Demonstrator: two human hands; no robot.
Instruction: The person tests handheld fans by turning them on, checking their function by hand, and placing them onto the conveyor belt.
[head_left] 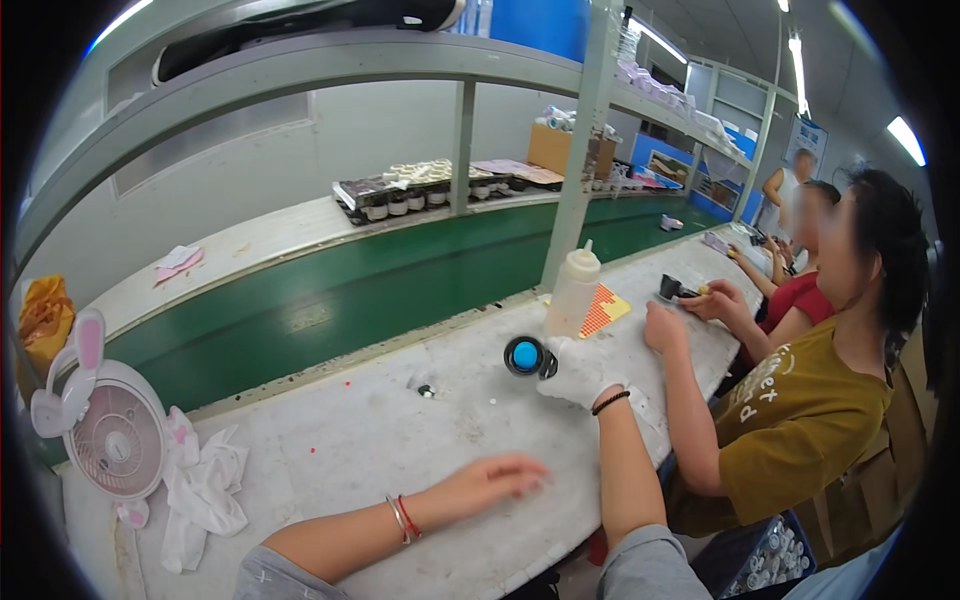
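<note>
My right hand [578, 374], in a white glove, is closed on a round black part with a blue centre [525, 356] and holds it over the worktable [400, 450]. My bare left hand [490, 480] hovers above the table nearer to me. Its fingers are stretched out, their tips blurred, with nothing in them. Just beyond the right hand stands a cloudy squeeze bottle [572, 300] with a pointed nozzle. Beside the bottle lies a yellow card with a red pattern [606, 311]. A small black and white piece [427, 391] rests on the table left of the black part.
A rabbit-eared fan [115, 440] and a crumpled white cloth [205, 490] are at the left. Past the table runs a green conveyor belt [330, 300], with a shelf post [580, 160] rising at its edge. Co-workers sit at the right; the nearest one's hands [715, 300] hold a black part.
</note>
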